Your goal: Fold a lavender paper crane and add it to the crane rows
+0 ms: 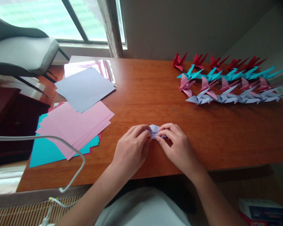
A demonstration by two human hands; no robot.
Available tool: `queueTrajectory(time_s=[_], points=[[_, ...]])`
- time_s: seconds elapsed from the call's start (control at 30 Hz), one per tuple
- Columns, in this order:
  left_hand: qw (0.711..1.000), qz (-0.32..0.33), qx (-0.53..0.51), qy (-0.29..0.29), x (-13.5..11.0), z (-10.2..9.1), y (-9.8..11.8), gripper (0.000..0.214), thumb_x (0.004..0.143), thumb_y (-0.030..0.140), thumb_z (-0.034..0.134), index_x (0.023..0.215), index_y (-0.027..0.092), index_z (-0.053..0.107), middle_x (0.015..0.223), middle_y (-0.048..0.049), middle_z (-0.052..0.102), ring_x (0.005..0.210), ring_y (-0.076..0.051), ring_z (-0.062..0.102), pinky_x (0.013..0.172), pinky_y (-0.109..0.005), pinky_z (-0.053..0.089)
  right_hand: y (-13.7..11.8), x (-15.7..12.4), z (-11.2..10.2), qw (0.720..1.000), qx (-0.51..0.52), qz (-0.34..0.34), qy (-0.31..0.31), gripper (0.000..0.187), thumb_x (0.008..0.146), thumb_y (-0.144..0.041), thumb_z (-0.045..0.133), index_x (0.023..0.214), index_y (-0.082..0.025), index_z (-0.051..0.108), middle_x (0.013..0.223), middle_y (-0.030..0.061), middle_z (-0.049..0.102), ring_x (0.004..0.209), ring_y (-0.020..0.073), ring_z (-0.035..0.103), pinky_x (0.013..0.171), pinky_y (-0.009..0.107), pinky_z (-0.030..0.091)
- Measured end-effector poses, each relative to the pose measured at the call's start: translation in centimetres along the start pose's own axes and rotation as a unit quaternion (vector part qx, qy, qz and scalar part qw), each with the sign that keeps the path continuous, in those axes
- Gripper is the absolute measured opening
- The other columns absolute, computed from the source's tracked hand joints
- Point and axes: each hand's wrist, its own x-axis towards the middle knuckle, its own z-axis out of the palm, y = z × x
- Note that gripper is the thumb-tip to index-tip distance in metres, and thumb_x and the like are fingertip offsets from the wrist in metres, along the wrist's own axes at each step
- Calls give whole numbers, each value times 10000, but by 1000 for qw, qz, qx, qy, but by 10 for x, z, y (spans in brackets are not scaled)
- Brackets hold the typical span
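A small piece of folded lavender paper [154, 130] lies between my hands, close to the front middle of the wooden table. My left hand [135, 142] pinches its left end, the fingers curled and pressed together. At the other end, my right hand [174, 139] grips the paper between thumb and fingertips. Part of the folded shape is hidden behind my fingers. Rows of finished paper cranes stand at the far right: red cranes [178, 62] at the back, then turquoise cranes [191, 73], pink cranes [185, 85] and lavender cranes [201, 99] in front.
Lavender sheets [86, 88] overlap a stack of pink sheets [75, 125] and turquoise sheets [46, 153] on the table's left. A clear plastic packet [103, 69] lies behind them. A white cable [77, 153] hangs across the left front edge. A chair [25, 53] stands beyond the left side.
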Motion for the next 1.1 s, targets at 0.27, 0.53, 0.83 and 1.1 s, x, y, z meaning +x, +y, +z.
queueTrajectory(time_s=[0.27, 0.53, 0.83, 1.1], points=[[998, 9, 64, 17, 1, 7, 4, 139, 968, 169, 502, 962, 166, 641, 1114, -76, 692, 1009, -223, 651, 865, -357, 562, 0, 0, 0, 995, -93, -26, 7, 80, 888, -166, 668, 830, -213, 641, 955, 52, 666, 937, 239, 569, 841, 416, 462], [998, -2, 63, 10, 2, 7, 3, 131, 967, 166, 509, 942, 166, 638, 1111, -64, 690, 996, -215, 648, 849, -347, 560, 17, 1, -9, 992, -80, -91, -25, 33, 898, -239, 690, 883, -227, 664, 1073, 58, 674, 1010, 244, 561, 881, 421, 488], [998, 10, 68, 4, 1, 4, 3, 143, 978, 173, 499, 966, 160, 641, 1127, -63, 691, 1005, -212, 653, 862, -341, 561, 24, -2, -20, 984, -99, -146, -17, 63, 893, -169, 680, 907, -228, 698, 1045, 65, 695, 988, 236, 552, 877, 412, 513], [997, 8, 72, -2, 0, 6, 2, 140, 977, 167, 498, 978, 166, 639, 1141, -66, 691, 1015, -209, 653, 874, -339, 562, 16, 6, -24, 989, -94, -101, -55, 115, 902, -160, 629, 869, -248, 696, 1056, 61, 675, 980, 246, 540, 872, 431, 507]])
